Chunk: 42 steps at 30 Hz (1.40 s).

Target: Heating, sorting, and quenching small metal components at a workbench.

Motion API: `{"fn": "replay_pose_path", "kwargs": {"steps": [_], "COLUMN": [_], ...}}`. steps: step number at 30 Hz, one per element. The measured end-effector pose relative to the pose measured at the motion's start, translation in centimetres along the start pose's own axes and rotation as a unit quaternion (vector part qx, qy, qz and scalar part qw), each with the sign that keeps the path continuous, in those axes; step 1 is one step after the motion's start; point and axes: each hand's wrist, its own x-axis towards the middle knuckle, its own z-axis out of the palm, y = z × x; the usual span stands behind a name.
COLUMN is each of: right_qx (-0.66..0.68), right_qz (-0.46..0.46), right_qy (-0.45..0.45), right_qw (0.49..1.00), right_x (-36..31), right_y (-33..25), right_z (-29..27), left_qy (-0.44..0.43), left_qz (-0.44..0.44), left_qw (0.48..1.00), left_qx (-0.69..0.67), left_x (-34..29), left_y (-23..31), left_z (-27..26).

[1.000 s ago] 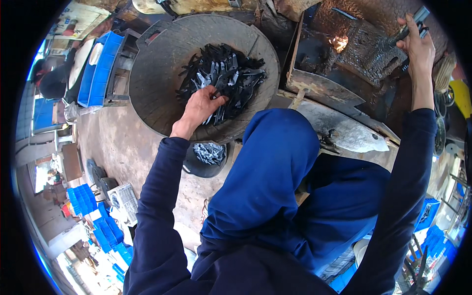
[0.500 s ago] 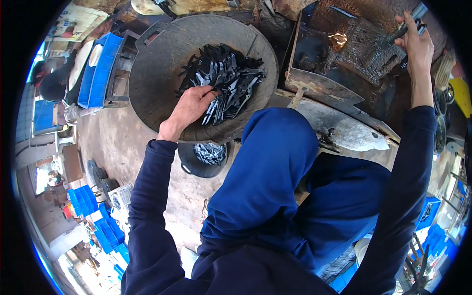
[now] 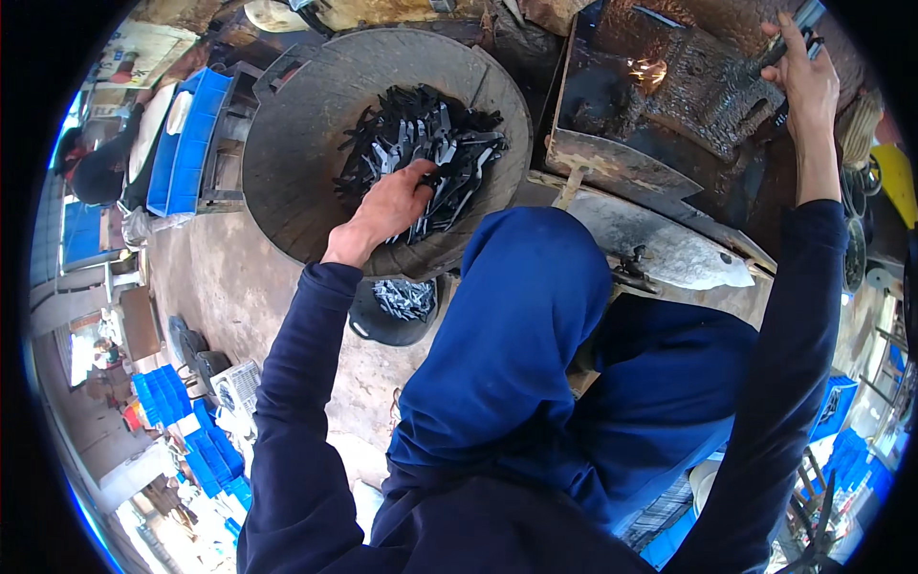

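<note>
A wide, dark bowl (image 3: 292, 143) stands left of the person's blue-clad knees (image 3: 535, 297). If a knee or forearm knocked its rim, it could tip and spill the heap of thin metal parts (image 3: 382, 129) lying in its middle. To the right is a metal tray (image 3: 622, 165), its inside brown and wet; that wetness could loosen a grip or foul anything set down there. In it glows a small orange patch (image 3: 648, 74); whether flame or reflection, I cannot tell, but if it is hot, a careless reach could burn.

The left hand (image 3: 387, 210) rests on the near side of the heap, half closed, thumb and fingers bent together; whether it pinches a part, I cannot tell. The parts look narrow and tangled, so one could drag others along or nick a fingertip. The right hand (image 3: 808, 81), at the tray's far right, is curled around a dark tool (image 3: 789, 53), one finger raised, so that hold may be less firm.

Around them spreads a stained, bare floor (image 3: 210, 287). At lower left are blue bins (image 3: 206, 445); at far left, another person (image 3: 100, 172) in dark clothing. Just below the bowl sits a black tub (image 3: 387, 330) with silvery pieces (image 3: 402, 298).
</note>
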Motion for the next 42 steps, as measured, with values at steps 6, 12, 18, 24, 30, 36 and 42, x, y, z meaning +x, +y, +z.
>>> {"fn": "replay_pose_path", "kwargs": {"steps": [6,12,18,24,30,36,42], "right_qx": [-0.014,0.053,0.069,0.05,0.04,0.064,0.073], "right_qz": [-0.005,-0.04,-0.035,-0.066,-0.058,-0.039,-0.036], "right_qy": [-0.003,-0.061,-0.058,-0.063,-0.067,-0.066,-0.079], "right_qw": [1.0,0.996,0.995,0.995,0.995,0.995,0.994], "right_x": [0.1,0.8,0.7,0.8,1.0,1.0,1.2], "right_y": [0.1,0.1,0.0,0.2,0.4,0.4,0.4], "right_z": [0.0,0.2,0.2,0.2,0.1,0.1,0.0], "left_qy": [0.029,0.049,0.037,0.045,0.04,0.042,0.059], "left_qz": [0.009,0.003,-0.012,0.007,0.029,0.027,0.035], "left_qw": [0.999,0.997,0.999,0.999,0.999,0.999,0.998], "left_qx": [-0.036,-0.052,-0.031,-0.019,-0.015,-0.021,-0.015], "left_x": [0.0,-0.5,-0.2,0.1,0.6,1.2,1.7], "left_y": [-0.7,-0.4,0.2,-0.3,-0.5,-0.1,-0.8], "left_z": [0.0,0.5,0.3,0.9,1.5,1.6,1.8]}}
